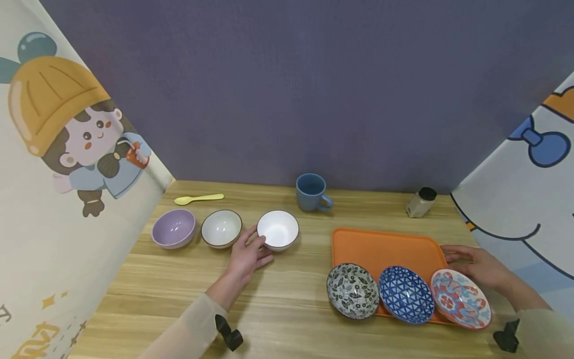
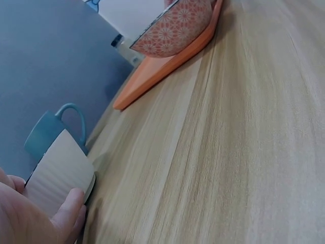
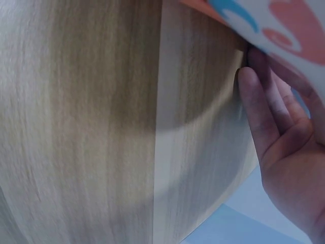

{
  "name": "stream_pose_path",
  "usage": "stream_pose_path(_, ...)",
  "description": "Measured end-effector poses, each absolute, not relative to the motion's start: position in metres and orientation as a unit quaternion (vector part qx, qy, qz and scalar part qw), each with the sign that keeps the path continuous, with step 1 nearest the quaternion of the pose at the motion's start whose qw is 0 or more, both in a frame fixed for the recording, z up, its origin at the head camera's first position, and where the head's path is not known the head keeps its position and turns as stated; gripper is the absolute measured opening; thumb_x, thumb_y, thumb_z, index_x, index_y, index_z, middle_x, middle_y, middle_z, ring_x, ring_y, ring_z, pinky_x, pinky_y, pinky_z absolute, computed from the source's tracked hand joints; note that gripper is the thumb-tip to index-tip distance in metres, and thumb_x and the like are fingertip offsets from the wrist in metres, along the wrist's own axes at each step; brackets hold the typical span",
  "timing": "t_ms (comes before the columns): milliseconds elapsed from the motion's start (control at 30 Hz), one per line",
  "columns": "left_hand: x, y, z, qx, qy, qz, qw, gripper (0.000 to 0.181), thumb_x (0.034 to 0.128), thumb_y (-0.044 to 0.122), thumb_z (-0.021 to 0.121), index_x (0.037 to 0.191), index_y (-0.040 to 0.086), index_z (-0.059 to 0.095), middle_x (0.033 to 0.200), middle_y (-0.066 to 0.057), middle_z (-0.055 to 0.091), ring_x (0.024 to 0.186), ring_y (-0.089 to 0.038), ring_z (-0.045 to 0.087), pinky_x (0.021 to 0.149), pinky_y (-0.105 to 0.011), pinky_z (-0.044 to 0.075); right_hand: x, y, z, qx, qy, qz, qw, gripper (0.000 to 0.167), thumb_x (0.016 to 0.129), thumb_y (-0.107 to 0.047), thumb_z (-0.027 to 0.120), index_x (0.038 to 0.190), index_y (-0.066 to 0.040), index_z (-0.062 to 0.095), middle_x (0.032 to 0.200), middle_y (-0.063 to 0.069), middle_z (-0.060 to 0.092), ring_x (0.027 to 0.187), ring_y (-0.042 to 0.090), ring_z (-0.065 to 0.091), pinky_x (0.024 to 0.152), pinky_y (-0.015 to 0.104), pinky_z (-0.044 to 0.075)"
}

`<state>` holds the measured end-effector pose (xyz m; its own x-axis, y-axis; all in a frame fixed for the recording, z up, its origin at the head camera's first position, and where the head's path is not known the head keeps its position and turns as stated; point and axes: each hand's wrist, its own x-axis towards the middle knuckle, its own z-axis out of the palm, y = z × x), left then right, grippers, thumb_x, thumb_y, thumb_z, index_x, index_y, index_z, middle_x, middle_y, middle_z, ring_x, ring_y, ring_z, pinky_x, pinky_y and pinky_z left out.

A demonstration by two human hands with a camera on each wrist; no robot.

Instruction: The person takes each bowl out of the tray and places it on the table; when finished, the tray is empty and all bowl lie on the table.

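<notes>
Wooden bench point(image 1: 291, 321) carries everything, with a plain dark wall point(image 1: 287, 99) behind. The person's left hand point(image 1: 246, 256) has its fingers curled on the white bowl point(image 1: 279, 231). The right hand point(image 1: 482, 267) has loose fingers by the orange tray point(image 1: 381, 247); a bump there could tip the red-and-white bowl point(image 1: 461, 300) off the corner. Big cartoons point(image 1: 80, 124) cover the side walls point(image 1: 27, 224)

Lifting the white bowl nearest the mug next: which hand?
Left, most likely. The left hand has its fingers on that white bowl; the right hand is well away, by the right edge of the tray.
</notes>
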<state>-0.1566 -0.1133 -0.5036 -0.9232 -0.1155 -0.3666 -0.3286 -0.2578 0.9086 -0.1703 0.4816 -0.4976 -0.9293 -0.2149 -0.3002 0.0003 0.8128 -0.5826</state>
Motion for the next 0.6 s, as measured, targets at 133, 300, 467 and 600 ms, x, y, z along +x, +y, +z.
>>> stream_pose_path(133,-0.1573,-0.1135,-0.5057,-0.181,0.608,0.771,0.068,0.059,0.1029,0.012,0.059,0.158,0.015,0.038,0.122,-0.027,0.063,0.096,-0.031,0.072,0.088,-0.047,0.064,-0.1698,0.4831,-0.5001,-0.058,0.933,-0.307,0.179,0.062,0.100,-0.027,0.067,0.151,0.003,0.045,0.123,0.021,0.069,0.097,0.001,0.061,0.072,0.026,0.056)
stream_pose_path(300,-0.1556,-0.1138,-0.5055,-0.178,0.620,0.761,0.072,0.059,0.1035,0.016,0.059,0.159,0.015,0.037,0.122,-0.028,0.062,0.099,-0.033,0.071,0.087,-0.048,0.064,-0.1690,0.4848,-0.5004,-0.055,0.931,-0.309,0.184,0.062,0.101,-0.026,0.066,0.152,0.003,0.044,0.124,0.022,0.069,0.101,0.008,0.062,0.073,0.027,0.056)
stream_pose_path(467,-0.1535,-0.1149,-0.5054,-0.176,0.631,0.752,0.074,0.060,0.1039,0.020,0.060,0.159,0.016,0.037,0.127,-0.030,0.062,0.105,-0.036,0.071,0.087,-0.046,0.064,-0.1698,0.4847,-0.5011,-0.055,0.934,-0.304,0.180,0.062,0.101,-0.028,0.066,0.151,0.002,0.045,0.124,0.021,0.070,0.104,0.015,0.064,0.074,0.027,0.055)
stream_pose_path(600,-0.1528,-0.1167,-0.5057,-0.171,0.635,0.750,0.076,0.059,0.1049,0.021,0.058,0.160,0.016,0.036,0.134,-0.031,0.058,0.109,-0.037,0.070,0.088,-0.046,0.064,-0.1697,0.4831,-0.5022,-0.049,0.934,-0.305,0.180,0.063,0.101,-0.028,0.066,0.151,0.002,0.045,0.124,0.022,0.069,0.107,0.024,0.066,0.075,0.028,0.056)
